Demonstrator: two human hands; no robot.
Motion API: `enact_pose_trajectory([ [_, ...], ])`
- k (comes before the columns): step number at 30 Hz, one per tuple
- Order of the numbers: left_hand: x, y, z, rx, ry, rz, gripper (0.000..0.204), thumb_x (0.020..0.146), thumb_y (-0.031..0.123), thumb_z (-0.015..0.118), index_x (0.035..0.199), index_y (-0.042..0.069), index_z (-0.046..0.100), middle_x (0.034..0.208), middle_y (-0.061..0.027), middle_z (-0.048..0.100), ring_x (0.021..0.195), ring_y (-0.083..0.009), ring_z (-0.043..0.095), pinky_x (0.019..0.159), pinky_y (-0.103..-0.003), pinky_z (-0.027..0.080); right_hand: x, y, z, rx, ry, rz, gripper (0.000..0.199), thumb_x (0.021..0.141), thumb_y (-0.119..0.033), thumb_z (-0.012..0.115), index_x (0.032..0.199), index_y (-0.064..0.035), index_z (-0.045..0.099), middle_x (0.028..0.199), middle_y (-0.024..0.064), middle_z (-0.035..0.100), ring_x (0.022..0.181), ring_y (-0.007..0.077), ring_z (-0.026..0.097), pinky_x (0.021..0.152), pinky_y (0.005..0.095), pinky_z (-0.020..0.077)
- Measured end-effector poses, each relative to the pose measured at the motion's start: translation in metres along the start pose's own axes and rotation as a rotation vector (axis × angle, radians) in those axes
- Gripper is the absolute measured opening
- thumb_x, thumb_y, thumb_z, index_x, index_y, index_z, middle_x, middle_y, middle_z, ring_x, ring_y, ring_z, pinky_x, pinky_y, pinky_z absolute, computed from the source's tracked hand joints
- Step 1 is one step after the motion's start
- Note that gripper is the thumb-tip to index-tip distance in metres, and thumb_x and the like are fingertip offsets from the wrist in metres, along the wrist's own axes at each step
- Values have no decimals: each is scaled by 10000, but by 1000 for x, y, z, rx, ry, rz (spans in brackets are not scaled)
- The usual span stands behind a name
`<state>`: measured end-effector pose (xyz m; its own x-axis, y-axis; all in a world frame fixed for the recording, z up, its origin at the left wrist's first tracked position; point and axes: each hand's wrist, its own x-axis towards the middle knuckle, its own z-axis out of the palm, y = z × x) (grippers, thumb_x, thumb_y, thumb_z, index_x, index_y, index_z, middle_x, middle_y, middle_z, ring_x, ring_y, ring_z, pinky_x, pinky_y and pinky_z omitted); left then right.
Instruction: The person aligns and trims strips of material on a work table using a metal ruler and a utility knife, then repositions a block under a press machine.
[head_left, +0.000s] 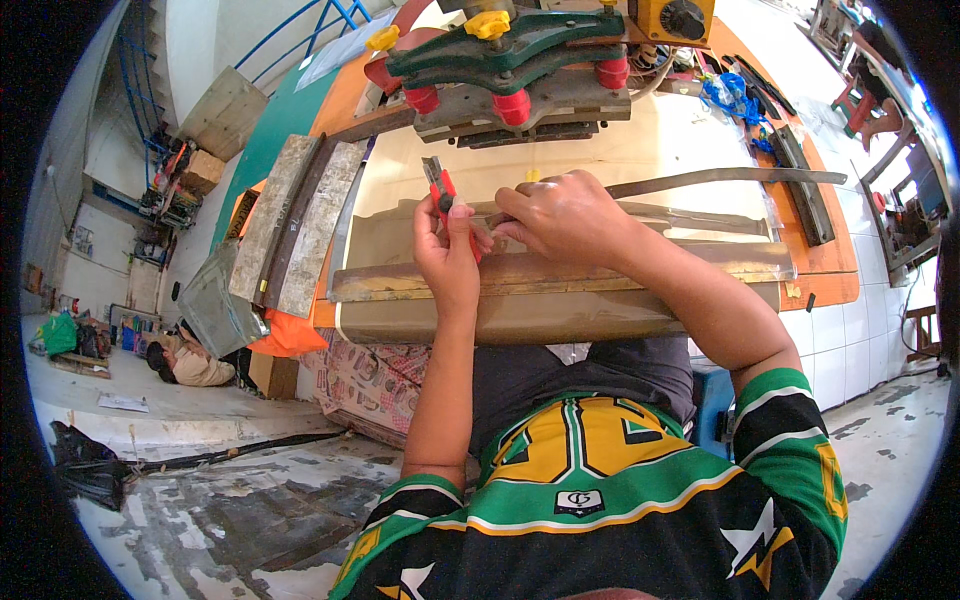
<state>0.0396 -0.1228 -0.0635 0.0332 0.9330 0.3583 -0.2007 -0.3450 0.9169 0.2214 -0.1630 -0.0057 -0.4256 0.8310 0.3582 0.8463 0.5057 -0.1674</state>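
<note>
My left hand [448, 258] is closed around a red-handled hand tool [444, 190] with a grey metal tip pointing away from me; whether it is a cutter or pliers I cannot tell. Close beside it, my right hand [560, 215] has its fingers pinched together on a long dark flat strip [720, 175]. That strip runs off to the right, over the table's right part. Beneath both hands lie a brown sheet [560, 315] hanging over the near table edge and a long yellowish-brown bar [690, 262] across it.
A green clamping press [510, 65] with red feet and yellow knobs stands at the far side. Worn metal bars [300, 220] lie at left, a dark channel bar [803, 190] and blue plastic [733, 97] at right. Another person [195, 362] is low at far left.
</note>
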Motion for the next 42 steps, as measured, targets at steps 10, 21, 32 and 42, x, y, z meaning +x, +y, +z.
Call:
enact_pose_trajectory([
  [10,0,0,-2,9,-52,33,343,1103,324,439,1233,25,545,928,-79,675,593,-87,587,519,-231,467,0,1,2,3,72,-14,342,953,-376,640,1019,-46,578,826,146,709,747,351,719,592,474,564],
  [21,-1,1,-1,21,-57,51,320,1099,340,445,1148,46,559,857,-51,639,592,-91,566,513,-240,473,0,-3,-4,37,115,9,301,966,-325,620,1031,-37,563,897,165,695,811,372,709,648,498,560],
  [32,-2,1,-2,-6,-54,36,402,1099,417,403,1083,56,578,856,-55,638,599,-124,572,528,-270,489,1,-2,-3,36,149,5,308,953,-337,636,991,-38,574,871,157,690,819,368,707,653,496,556],
  [42,4,2,-5,-254,26,-64,345,1095,297,456,1276,26,569,930,-63,663,738,-122,626,679,-281,526,-1,-1,0,52,129,-4,322,956,-348,628,971,-31,570,867,168,684,824,388,695,673,507,540],
])
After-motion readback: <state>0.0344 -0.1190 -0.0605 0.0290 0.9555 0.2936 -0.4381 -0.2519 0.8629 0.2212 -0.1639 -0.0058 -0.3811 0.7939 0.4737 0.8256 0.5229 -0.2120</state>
